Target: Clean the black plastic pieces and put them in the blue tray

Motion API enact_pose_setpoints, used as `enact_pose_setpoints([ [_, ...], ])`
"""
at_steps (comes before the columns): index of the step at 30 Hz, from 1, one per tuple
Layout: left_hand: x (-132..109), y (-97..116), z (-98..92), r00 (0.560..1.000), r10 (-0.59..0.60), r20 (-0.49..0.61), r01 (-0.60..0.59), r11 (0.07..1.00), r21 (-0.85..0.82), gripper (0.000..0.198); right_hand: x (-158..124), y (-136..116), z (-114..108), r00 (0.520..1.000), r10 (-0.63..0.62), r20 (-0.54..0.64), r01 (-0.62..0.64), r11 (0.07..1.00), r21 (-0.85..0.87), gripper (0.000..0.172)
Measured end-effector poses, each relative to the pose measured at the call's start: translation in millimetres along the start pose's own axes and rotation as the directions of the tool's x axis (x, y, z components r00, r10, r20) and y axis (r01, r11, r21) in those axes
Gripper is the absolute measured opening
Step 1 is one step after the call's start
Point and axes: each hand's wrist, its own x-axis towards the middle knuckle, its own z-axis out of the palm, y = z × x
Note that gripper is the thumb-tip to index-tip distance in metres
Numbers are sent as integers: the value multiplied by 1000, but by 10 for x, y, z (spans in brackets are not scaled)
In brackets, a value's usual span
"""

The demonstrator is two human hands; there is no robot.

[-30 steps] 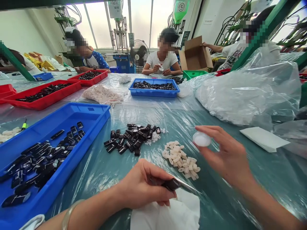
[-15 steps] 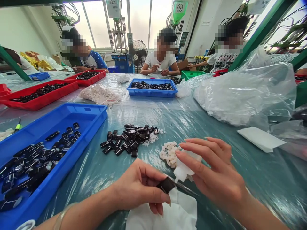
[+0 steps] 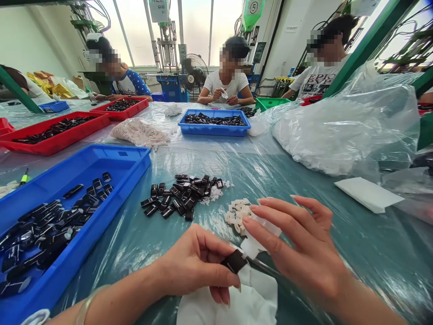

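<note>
My left hand (image 3: 199, 264) pinches a small glossy black plastic piece (image 3: 234, 261) between thumb and fingers, above a white cloth (image 3: 243, 298). My right hand (image 3: 297, 239) is curved around a small white squeeze bottle (image 3: 259, 238), its thumb hidden behind. The bottle's narrow tip points down at the end of the black piece and looks to touch it. A thin metal tool (image 3: 265, 265), probably tweezers, lies under the bottle beside the cloth. Behind the bottle is a little heap of cream-white small parts (image 3: 237, 214).
Black pieces (image 3: 184, 194) are piled mid-table beside white bits (image 3: 214, 194). A big blue tray (image 3: 131, 158) is on the left, red trays (image 3: 98, 119) beyond. A plastic bag (image 3: 345, 135) bulges at right near a folded white cloth (image 3: 368, 194). Several people sit opposite.
The bottle in my right hand has shifted slightly left and down, its tip closer to the black piece. My left hand stays nearly still.
</note>
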Motion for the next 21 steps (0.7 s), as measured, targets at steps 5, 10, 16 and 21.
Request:
enact_pose_setpoints([
  [5,1,-34,-2,1000,6,-22,-6,1000,6,12,35,51,19,994,108,-30,-105,990,96,32],
  [10,9,-86,-4,997,42,-58,-42,999,-6,18,-13,228,98,835,546,70,-541,791,284,27],
  [16,16,-97,18,997,44,-65,-48,997,-57,20,-156,592,314,525,832,179,-828,449,337,36],
  [21,13,-76,45,998,28,-54,-33,996,-80,16,-271,788,445,399,880,255,-880,290,377,34],
])
